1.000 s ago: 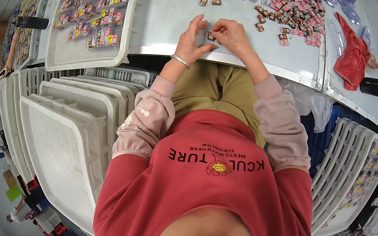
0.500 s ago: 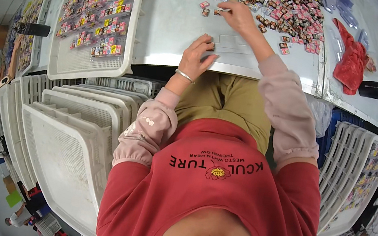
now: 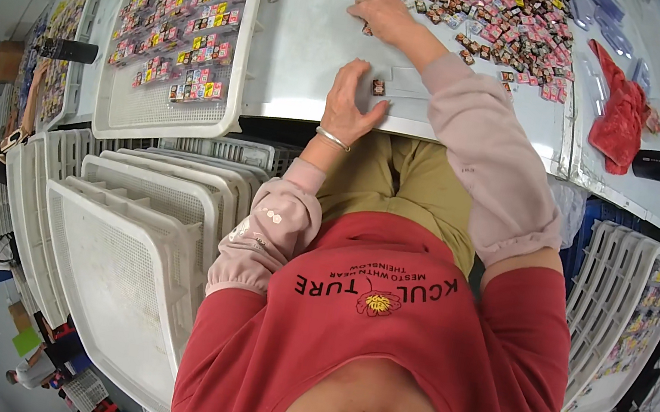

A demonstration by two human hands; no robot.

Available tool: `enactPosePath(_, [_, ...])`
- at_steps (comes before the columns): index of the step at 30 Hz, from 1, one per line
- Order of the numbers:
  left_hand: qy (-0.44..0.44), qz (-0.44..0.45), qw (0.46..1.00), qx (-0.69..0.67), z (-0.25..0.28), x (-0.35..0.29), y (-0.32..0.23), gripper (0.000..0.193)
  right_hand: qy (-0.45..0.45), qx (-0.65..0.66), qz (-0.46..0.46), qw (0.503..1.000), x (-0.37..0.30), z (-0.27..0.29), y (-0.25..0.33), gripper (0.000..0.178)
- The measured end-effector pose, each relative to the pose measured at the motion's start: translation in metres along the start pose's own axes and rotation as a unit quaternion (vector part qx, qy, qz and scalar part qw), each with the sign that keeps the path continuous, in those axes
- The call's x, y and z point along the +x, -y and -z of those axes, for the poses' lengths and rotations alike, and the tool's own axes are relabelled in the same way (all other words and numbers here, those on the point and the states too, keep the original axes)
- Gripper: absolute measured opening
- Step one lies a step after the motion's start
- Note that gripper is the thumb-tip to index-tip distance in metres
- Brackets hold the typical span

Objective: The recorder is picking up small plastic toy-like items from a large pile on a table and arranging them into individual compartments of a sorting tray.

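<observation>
Left hand [image 3: 347,111] spread beside dark tile [image 3: 378,88], faint clear plastic [image 3: 408,81], right hand [image 3: 387,18] — grip hidden, cannot tell — tile pile [image 3: 508,28] cropped above

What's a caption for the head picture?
Right hand by small pink and black pieces, left hand near one dark square piece.

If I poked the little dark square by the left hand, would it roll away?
Probably not: the little dark square has flat sides and corners, so it would likely slide instead. It might slide easily if it touches the table, which looks smooth and shiny. It's probably light, being so small beside the left hand.
</observation>
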State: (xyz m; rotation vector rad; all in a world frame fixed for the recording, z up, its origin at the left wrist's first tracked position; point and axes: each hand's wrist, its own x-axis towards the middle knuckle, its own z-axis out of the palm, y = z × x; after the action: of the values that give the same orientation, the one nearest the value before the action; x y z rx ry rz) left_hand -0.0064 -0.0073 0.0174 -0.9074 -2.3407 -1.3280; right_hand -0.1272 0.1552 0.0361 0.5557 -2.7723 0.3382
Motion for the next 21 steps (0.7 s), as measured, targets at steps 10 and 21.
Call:
enactPosePath(10, [0.044,-0.036,0.998,0.013,0.003,-0.003,0.011,0.035,-0.012,0.419,-0.19,0.888,-0.077,0.022,0.001,0.014])
enactPosePath(21, [0.044,-0.04,0.998,0.016,-0.005,-0.005,0.009,0.032,-0.062,0.184,-0.205,0.959,-0.133,0.015,0.063,0.01])
